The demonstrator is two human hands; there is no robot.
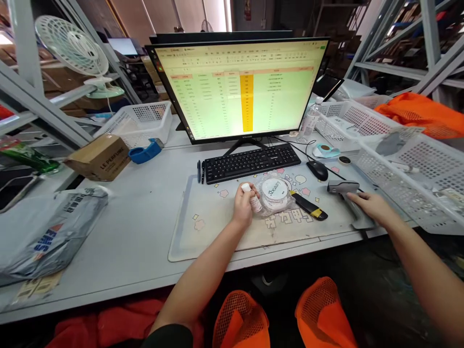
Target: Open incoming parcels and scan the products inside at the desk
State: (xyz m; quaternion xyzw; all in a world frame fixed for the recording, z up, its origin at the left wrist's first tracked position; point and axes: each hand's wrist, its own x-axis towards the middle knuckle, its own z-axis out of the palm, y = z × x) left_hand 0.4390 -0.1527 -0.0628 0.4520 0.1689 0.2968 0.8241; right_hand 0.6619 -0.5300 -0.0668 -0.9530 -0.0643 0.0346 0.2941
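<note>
My left hand (pixel 243 205) is closed around a small white bottle (pixel 255 202) with a white cap, tilted over the desk mat. Just right of it lies a round white container (pixel 275 189) in clear plastic wrapping, with dark lettering on its lid. A black utility knife (pixel 308 205) with yellow parts rests beside that container. At the right of the mat, my right hand (pixel 371 207) has its fingers around the handle of a grey barcode scanner (pixel 344 186). The scanner's head points left, and its base end is near the desk's front edge.
A keyboard (pixel 253 162), mouse (pixel 317 170) and lit monitor (pixel 217 101) stand behind the mat. White baskets (pixel 427 164) line the right side. At left are a cardboard box (pixel 99 157), a blue tape dispenser (pixel 145 152) and a grey mailing bag (pixel 54 232).
</note>
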